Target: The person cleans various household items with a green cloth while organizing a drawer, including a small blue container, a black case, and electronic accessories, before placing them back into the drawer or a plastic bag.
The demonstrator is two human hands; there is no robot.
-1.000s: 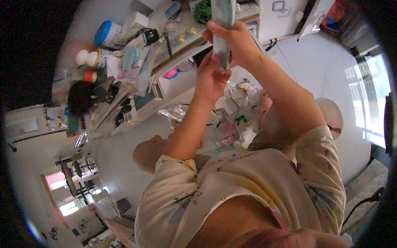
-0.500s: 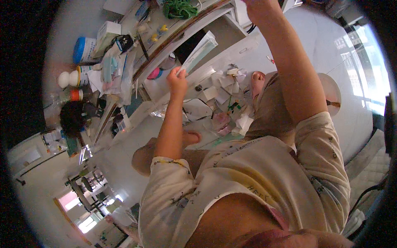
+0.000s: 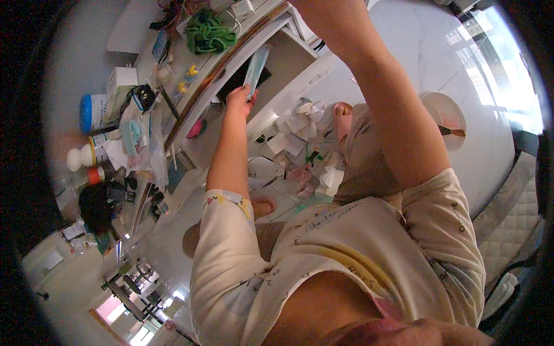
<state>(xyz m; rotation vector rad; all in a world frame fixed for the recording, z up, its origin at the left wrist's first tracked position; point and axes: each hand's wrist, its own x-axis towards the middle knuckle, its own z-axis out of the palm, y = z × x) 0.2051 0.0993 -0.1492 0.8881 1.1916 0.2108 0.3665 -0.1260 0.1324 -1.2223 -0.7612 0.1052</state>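
My left hand (image 3: 240, 101) is closed around the lower end of a long, flat, pale blue-and-white packet (image 3: 257, 64). It holds the packet tilted upright over the open drawer (image 3: 291, 55) of a white desk. A dark flat thing (image 3: 266, 78) lies in the drawer behind the packet, and something pink (image 3: 196, 128) shows at the drawer's near-left end. My right arm stretches up past the drawer's right side. Only the base of my right hand (image 3: 332, 20) shows at the top edge; its fingers are cut off by the frame.
Green yarn (image 3: 210, 32) and small yellow things (image 3: 190, 71) lie on the desk top. Farther left are a blue-lidded tub (image 3: 92, 113), a white box (image 3: 122, 83) and papers. Paper scraps and crumpled plastic (image 3: 300, 173) litter the floor between my feet. A round bin (image 3: 447, 109) stands right.
My left hand has carried the packet lower and inward over the drawer, and the packet now stands steeper. My right hand has shifted left along the top edge. The whole view has shifted slightly.
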